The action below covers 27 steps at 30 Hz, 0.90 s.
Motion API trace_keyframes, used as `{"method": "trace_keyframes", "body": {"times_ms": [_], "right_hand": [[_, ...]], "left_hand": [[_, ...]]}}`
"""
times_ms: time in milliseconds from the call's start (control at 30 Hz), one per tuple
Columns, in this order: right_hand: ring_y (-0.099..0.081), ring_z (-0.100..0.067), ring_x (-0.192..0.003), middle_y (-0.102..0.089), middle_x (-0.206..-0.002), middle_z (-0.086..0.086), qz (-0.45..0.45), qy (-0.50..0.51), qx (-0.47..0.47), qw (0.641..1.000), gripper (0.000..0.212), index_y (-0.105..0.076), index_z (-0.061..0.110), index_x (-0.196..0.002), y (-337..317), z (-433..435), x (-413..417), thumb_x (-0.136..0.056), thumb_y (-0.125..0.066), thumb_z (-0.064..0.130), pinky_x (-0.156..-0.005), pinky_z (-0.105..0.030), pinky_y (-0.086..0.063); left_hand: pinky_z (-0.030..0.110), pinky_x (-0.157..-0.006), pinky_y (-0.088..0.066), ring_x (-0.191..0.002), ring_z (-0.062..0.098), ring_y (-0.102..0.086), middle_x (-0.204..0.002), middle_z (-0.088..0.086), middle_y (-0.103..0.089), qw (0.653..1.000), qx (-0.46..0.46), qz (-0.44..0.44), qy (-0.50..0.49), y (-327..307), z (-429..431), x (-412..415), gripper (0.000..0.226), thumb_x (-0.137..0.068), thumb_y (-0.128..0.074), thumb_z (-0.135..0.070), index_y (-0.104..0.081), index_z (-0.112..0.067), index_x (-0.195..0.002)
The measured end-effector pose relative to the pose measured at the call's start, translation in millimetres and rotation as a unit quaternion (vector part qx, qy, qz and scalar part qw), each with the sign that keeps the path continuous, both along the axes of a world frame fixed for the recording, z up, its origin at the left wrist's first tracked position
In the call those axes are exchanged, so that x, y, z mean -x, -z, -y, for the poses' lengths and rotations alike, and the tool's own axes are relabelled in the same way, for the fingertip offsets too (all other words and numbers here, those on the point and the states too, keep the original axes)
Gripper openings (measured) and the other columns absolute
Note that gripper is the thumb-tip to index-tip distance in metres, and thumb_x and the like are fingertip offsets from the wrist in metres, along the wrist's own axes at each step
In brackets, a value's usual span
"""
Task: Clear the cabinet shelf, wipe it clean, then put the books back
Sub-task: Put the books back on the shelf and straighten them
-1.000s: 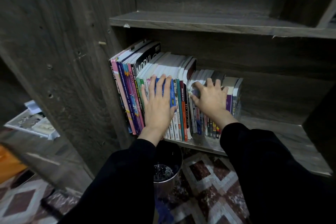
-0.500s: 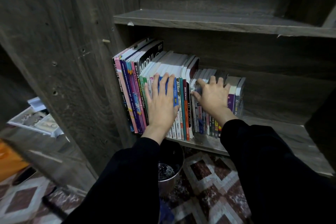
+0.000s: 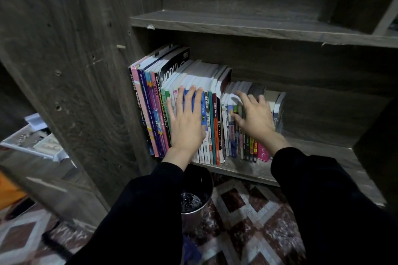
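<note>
Showing the head view: both hands lay on a full row of books [image 3: 215, 118] standing upright at the left end of the cabinet shelf [image 3: 243, 170]. The left hand [image 3: 187, 122] pressed flat on the taller spines, fingers straight and close. The right hand [image 3: 255, 117] rested on the shorter books, fingers spread and slightly bent, gripping nothing plainly. Clearing appeared to be the step in hand. The next move would call for squeezing a manageable batch between both palms and drawing it out level. Below stood a metal bucket [image 3: 195, 202] on a patterned rug [image 3: 247, 211]; a white tray [image 3: 32, 142] lay beyond the side panel [image 3: 75, 71].
</note>
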State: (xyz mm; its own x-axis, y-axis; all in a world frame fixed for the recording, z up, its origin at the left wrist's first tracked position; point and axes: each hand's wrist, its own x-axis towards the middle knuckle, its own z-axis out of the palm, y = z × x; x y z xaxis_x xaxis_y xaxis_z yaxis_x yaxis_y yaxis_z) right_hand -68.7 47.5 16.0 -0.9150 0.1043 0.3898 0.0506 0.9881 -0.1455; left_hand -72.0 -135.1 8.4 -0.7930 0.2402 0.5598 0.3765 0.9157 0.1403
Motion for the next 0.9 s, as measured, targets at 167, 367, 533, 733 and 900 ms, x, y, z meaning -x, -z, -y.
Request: {"method": "trace_keyframes", "body": {"times_ms": [167, 367, 533, 733, 900], "right_hand": [[-0.036, -0.022, -0.124, -0.05, -0.135, 0.0, 0.009, -0.034, -0.01, 0.999, 0.055, -0.038, 0.025, -0.14, 1, -11, -5, -0.09, -0.06, 0.027, -0.106, -0.038, -0.03], [-0.034, -0.024, -0.121, -0.048, -0.135, -0.001, 0.011, -0.058, -0.029, 0.998, 0.058, -0.038, 0.023, -0.141, -2, -15, -7, -0.087, -0.06, 0.025, -0.102, -0.038, -0.03], [-0.034, -0.024, -0.122, -0.046, -0.137, 0.0, 0.021, -0.067, -0.041, 0.997, 0.06, -0.035, 0.024, -0.142, -4, -19, -8, -0.087, -0.061, 0.026, -0.102, -0.038, -0.029], [-0.034, -0.024, -0.121, -0.046, -0.136, -0.001, 0.014, -0.077, -0.048, 0.996, 0.061, -0.036, 0.022, -0.142, -2, -21, -8, -0.086, -0.061, 0.025, -0.102, -0.038, -0.03], [-0.035, -0.024, -0.12, -0.048, -0.135, -0.001, 0.007, -0.087, -0.033, 0.996, 0.06, -0.038, 0.022, -0.141, -3, -23, -9, -0.085, -0.061, 0.023, -0.1, -0.037, -0.03]], "left_hand": [[0.045, -0.115, -0.015, -0.141, 0.032, -0.024, -0.147, 0.016, -0.034, 0.992, -0.122, -0.038, 0.014, -3, -16, -21, 0.07, -0.075, -0.057, -0.003, -0.038, -0.009, -0.142], [0.028, -0.051, -0.038, -0.062, 0.019, -0.055, -0.076, 0.003, -0.056, 0.97, -0.111, 0.193, 0.096, 0, -53, -35, 0.072, -0.093, -0.049, -0.016, -0.008, -0.02, -0.152], [0.027, -0.047, -0.036, -0.056, 0.015, -0.049, -0.067, 0.001, -0.049, 0.95, -0.109, 0.288, 0.053, -6, -66, -9, 0.091, -0.09, -0.055, -0.015, 0.01, -0.03, -0.152], [0.031, -0.054, -0.041, -0.058, 0.018, -0.049, -0.066, 0.002, -0.05, 0.953, -0.108, 0.279, 0.047, 5, -68, -7, 0.093, -0.088, -0.057, -0.013, 0.007, -0.034, -0.152], [0.03, -0.052, -0.04, -0.056, 0.018, -0.05, -0.065, 0.003, -0.053, 0.953, -0.126, 0.272, 0.05, 10, -70, -11, 0.092, -0.087, -0.055, -0.01, 0.007, -0.029, -0.152]]}}
